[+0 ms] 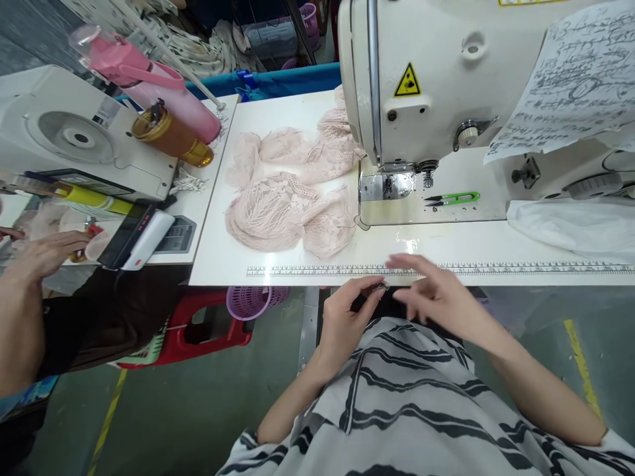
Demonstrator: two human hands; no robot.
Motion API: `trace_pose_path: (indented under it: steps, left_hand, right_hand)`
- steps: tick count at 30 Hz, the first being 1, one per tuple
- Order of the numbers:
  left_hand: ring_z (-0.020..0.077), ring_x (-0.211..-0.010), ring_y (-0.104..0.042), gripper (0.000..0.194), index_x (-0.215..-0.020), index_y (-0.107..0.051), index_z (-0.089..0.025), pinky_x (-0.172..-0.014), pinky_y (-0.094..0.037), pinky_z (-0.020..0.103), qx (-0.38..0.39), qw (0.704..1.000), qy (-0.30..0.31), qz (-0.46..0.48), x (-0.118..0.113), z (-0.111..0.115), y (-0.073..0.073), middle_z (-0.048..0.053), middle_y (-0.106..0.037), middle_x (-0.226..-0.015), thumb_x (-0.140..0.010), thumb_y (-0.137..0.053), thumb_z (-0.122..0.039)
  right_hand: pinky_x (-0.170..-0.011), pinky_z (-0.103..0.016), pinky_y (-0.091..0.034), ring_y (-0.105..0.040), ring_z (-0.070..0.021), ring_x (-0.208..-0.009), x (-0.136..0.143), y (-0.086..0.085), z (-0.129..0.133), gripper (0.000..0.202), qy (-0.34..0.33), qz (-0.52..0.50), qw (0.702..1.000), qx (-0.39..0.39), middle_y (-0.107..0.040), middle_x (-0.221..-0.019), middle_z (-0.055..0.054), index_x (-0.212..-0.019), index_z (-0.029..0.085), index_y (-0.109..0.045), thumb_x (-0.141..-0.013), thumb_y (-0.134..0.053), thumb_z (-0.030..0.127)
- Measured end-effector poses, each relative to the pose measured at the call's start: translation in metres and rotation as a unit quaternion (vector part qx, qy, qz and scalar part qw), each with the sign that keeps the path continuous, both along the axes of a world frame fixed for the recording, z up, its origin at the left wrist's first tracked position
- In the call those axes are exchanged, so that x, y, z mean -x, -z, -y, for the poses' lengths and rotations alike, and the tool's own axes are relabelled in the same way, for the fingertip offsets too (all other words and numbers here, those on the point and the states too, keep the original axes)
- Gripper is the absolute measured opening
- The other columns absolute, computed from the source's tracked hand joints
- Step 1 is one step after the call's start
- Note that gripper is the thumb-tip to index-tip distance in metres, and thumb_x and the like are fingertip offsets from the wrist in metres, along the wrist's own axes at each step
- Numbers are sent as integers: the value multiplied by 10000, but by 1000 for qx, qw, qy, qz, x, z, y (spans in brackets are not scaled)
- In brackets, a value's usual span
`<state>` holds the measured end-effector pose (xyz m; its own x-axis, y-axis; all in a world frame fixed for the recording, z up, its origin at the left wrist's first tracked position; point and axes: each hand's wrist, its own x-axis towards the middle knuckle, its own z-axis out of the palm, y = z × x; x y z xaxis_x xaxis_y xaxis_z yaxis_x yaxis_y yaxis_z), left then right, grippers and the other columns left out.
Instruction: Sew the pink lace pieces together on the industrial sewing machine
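Observation:
At the table's front edge my left hand (pixel 350 314) is closed in a pinch. Between its thumb and fingertips is a small, dark, shiny metal piece (pixel 380 286), too small to name for sure. My right hand (pixel 436 297) hovers just to the right, fingers apart and nothing in them, slightly blurred. Beyond both hands stands a white sewing machine (pixel 411 39), its needle area over a metal plate (pixel 391 187). Pale pink lace fabric (pixel 292 198) lies bunched on the table, left of the machine, and neither hand touches it.
Green thread snips (pixel 452 198) lie on the machine bed. A ruler strip (pixel 317 271) runs along the table edge. To the left are a pink bottle (pixel 169 99), an amber cup (pixel 173 139) and another machine (pixel 84 132), where a co-worker's hand (pixel 47 251) works. White cloth (pixel 570 225) lies right.

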<state>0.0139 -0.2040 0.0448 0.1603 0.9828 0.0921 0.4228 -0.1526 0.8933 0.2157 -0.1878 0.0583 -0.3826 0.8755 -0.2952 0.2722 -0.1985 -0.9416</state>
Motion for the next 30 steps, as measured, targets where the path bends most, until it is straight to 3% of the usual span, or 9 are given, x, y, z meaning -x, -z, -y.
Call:
trace_pose_path:
  steps: [1,3,6,11,19,24,30]
  left_hand:
    - [155,-908,-697,207,-1131,-648,-249,-794,-569,262,1,1000,5,0,0,0,0,26,-727,-1009,-931,-597,-239]
    - [162,-956,-696,247,-1178,-609,-257,-795,-567,256,26,1000,13,7,2,1,0,29,-721,-1027,-932,-596,-248]
    - [170,-904,-706,249,-1161,-586,-245,-754,-570,263,99,994,17,38,6,2,-1,32,-725,-967,-922,-614,-309]
    - [163,-766,-699,300,-1131,-574,-209,-731,-559,276,197,972,27,126,9,-1,-2,22,-718,-823,-885,-662,-356]
    - [145,-749,-686,257,-1065,-597,-204,-718,-545,252,208,967,38,145,10,-3,-3,14,-716,-817,-857,-696,-317]
    - [149,-731,-700,290,-1102,-625,-200,-743,-579,281,226,956,45,183,10,-2,-2,26,-735,-847,-849,-710,-312]
    - [190,-902,-715,206,-1079,-724,-244,-788,-603,302,192,954,139,183,12,-4,-5,39,-747,-1011,-877,-683,-256]
  right_hand:
    - [-557,-269,-522,-634,-134,-644,6,2,0,495,-32,0,999,5,-686,-974,-35,-1362,306,-473,-903,-572,464]
    - [-584,-265,-503,-621,-135,-667,15,7,0,400,-56,22,998,-6,-676,-888,-17,-1263,291,-558,-902,-568,464]
    - [-510,-240,-385,-493,-115,-538,17,11,-2,296,-42,62,997,-30,-524,-595,47,-1074,268,-658,-908,-551,488]
    - [-494,-240,-288,-316,-92,-480,10,10,-4,263,-34,59,996,-56,-325,-516,79,-937,249,-699,-896,-577,478]
    - [-488,-245,-273,-337,-95,-501,11,13,-5,284,-1,27,999,-44,-461,-545,46,-786,229,-697,-874,-609,484]
    - [-518,-242,-313,-419,-102,-565,7,13,-8,243,-23,26,998,-52,-623,-724,11,-815,225,-667,-897,-589,439]
    - [-591,-247,-381,-521,-125,-668,4,13,-14,234,-32,59,991,-117,-641,-799,-7,-845,217,-625,-951,-513,392]
